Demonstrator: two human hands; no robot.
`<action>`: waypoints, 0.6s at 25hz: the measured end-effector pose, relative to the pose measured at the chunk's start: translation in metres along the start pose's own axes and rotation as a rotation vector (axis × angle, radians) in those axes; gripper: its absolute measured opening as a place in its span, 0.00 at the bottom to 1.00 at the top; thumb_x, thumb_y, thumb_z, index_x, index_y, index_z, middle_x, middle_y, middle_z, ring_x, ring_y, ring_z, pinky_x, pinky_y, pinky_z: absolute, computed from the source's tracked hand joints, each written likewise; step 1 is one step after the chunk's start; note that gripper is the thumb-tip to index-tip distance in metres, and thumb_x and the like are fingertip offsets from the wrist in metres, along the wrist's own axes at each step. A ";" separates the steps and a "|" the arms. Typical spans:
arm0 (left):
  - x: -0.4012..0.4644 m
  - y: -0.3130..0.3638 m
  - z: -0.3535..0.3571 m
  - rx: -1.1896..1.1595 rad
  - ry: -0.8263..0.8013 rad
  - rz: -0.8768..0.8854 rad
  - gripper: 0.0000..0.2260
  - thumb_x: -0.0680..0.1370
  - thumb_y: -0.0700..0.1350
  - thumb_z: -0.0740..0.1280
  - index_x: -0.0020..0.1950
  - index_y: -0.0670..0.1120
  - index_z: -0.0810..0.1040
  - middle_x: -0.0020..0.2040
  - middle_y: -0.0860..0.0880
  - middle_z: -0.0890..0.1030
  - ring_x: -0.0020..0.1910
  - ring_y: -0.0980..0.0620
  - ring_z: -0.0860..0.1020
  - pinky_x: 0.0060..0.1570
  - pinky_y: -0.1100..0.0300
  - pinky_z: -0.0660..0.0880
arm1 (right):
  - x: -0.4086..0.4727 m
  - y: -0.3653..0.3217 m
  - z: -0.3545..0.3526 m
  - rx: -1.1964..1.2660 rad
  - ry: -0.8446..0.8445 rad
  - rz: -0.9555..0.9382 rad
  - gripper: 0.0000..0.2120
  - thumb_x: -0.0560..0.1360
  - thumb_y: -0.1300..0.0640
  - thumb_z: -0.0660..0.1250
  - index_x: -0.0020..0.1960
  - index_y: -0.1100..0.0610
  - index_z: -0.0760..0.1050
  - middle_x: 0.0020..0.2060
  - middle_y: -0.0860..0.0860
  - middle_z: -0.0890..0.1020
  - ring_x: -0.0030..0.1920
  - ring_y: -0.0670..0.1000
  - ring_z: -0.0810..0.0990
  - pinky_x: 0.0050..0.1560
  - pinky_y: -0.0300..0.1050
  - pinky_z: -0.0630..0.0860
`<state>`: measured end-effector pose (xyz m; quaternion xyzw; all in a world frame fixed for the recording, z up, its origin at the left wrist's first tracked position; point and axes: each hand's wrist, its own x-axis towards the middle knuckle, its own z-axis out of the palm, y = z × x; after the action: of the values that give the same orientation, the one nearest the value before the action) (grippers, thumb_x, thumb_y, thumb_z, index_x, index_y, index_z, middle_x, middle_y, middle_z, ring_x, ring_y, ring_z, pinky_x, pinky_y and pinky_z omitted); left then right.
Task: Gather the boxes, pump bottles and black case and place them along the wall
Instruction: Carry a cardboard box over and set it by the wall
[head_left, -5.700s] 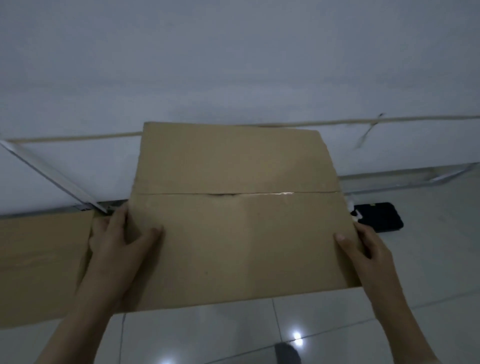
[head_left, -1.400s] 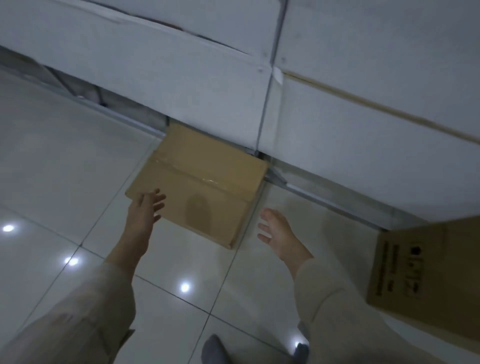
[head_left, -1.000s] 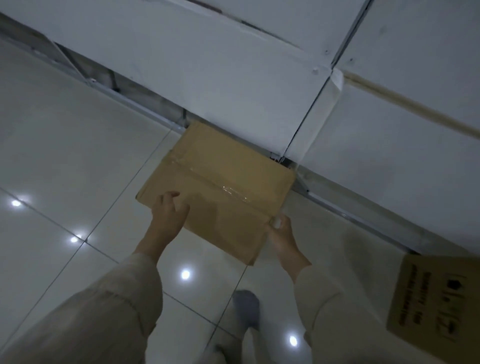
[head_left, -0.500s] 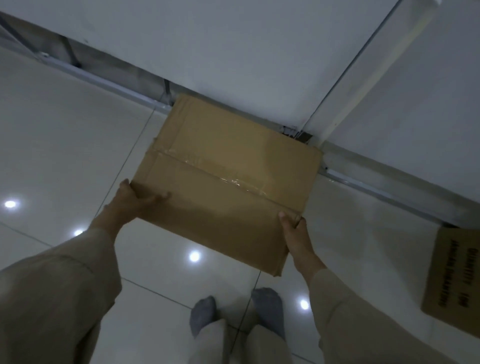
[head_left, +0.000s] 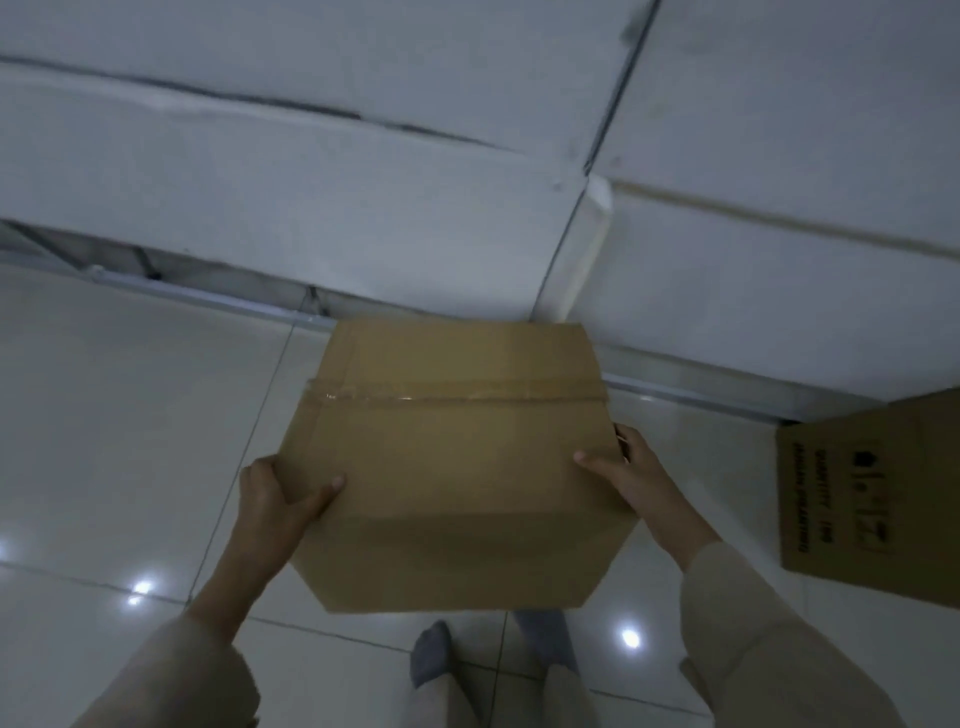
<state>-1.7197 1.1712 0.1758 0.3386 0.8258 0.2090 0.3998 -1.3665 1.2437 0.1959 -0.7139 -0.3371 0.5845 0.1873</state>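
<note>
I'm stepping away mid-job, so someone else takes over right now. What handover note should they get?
Left hand: grip shut on the taped cardboard box, thumb on top.
Right hand: grip shut on the same box at its right edge.
The box is held up in front of the wall.
A printed box stands at the right by the wall.
Left: set the held box down along the wall. No pump bottles or black case in view.

The scene is dimly lit, with a cool grey cast. Small white glare spots are mirrored on the glossy floor tiles (head_left: 104, 441), below either grip on the box (head_left: 452, 467). Soft blur is seen throughout; straight wall (head_left: 311, 182) seams are bowed near the edges.
</note>
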 end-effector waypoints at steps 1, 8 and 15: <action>-0.027 0.027 -0.011 -0.024 -0.015 0.035 0.46 0.54 0.69 0.72 0.59 0.36 0.72 0.56 0.39 0.75 0.53 0.41 0.77 0.49 0.45 0.79 | -0.025 -0.011 -0.016 0.011 0.019 -0.019 0.30 0.70 0.54 0.72 0.69 0.53 0.65 0.59 0.50 0.75 0.54 0.51 0.75 0.53 0.44 0.71; -0.199 0.178 -0.077 -0.227 -0.121 0.320 0.25 0.73 0.43 0.69 0.65 0.40 0.64 0.57 0.46 0.71 0.54 0.47 0.72 0.45 0.58 0.70 | -0.234 -0.064 -0.142 0.149 0.234 -0.225 0.28 0.72 0.58 0.70 0.68 0.49 0.66 0.60 0.48 0.75 0.54 0.49 0.75 0.49 0.43 0.73; -0.329 0.313 -0.079 -0.307 -0.109 0.697 0.14 0.76 0.45 0.65 0.59 0.45 0.67 0.55 0.47 0.73 0.53 0.47 0.73 0.43 0.56 0.70 | -0.366 -0.065 -0.260 0.308 0.535 -0.452 0.32 0.67 0.56 0.74 0.69 0.51 0.66 0.61 0.53 0.77 0.54 0.52 0.77 0.45 0.38 0.75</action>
<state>-1.5118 1.1400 0.5857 0.5459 0.5977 0.4355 0.3939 -1.1667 1.0658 0.5626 -0.7124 -0.3337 0.3652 0.4978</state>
